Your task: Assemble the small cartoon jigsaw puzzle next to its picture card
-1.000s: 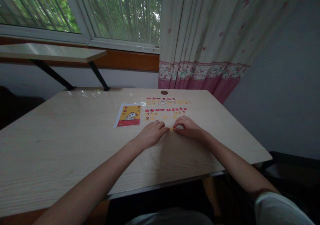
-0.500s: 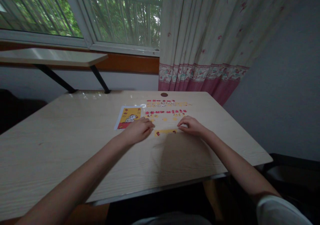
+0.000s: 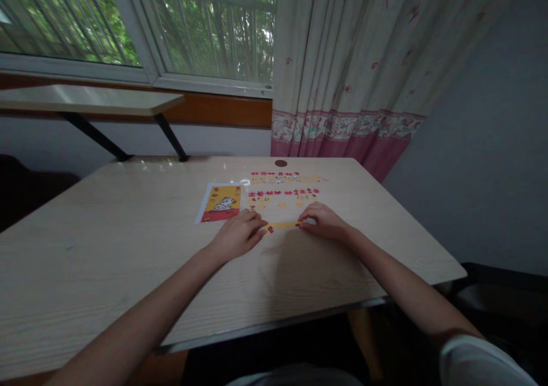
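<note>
A short yellow strip of joined jigsaw puzzle pieces point(image 3: 282, 225), with dark red marks near its ends, lies flat on the table between my hands. My left hand point(image 3: 240, 233) is at its left end, thumb and fingers closed around the edge. At the opposite end, my right hand point(image 3: 322, 220) has its fingertips pinched on the strip. Beyond the hands, loose red puzzle pieces point(image 3: 282, 192) and yellow puzzle pieces point(image 3: 281, 205) are laid out in rows. The picture sheet point(image 3: 220, 202), showing a white animal on yellow and red, lies left of the rows.
Farther rows of puzzle pieces point(image 3: 286, 179) lie toward the back of the wooden table point(image 3: 128, 249), near a round dark cable hole cover point(image 3: 281, 163). A raised shelf point(image 3: 89, 99) on black legs stands at the back left. A curtain point(image 3: 342, 89) hangs behind.
My left hand has come down and right onto the strip's left end. My right hand has shifted slightly left and nearer me, onto its right end.
</note>
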A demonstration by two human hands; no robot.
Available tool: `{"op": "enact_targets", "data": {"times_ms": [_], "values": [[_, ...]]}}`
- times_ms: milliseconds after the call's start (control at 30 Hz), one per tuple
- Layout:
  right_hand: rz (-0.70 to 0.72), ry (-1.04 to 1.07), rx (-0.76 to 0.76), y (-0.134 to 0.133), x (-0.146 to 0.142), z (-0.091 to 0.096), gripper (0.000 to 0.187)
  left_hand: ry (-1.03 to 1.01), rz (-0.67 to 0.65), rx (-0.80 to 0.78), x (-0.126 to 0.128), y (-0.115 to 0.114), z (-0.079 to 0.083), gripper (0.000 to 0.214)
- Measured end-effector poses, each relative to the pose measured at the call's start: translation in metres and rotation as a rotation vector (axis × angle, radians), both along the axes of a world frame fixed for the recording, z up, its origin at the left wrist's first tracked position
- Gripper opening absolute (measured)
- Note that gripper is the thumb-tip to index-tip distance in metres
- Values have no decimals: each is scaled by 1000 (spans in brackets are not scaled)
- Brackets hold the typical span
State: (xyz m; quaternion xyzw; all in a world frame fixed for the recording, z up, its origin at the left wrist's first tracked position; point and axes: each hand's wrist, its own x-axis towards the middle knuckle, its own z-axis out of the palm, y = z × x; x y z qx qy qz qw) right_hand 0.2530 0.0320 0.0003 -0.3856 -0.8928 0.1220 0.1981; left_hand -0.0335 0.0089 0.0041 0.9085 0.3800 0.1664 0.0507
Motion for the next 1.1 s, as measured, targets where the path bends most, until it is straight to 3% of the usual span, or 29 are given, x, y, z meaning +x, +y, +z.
{"op": "enact_targets", "data": {"times_ms": [1100], "values": [[-21, 76, 3, 4, 0, 0, 14, 32, 50, 8, 0, -1, 2, 30]]}}
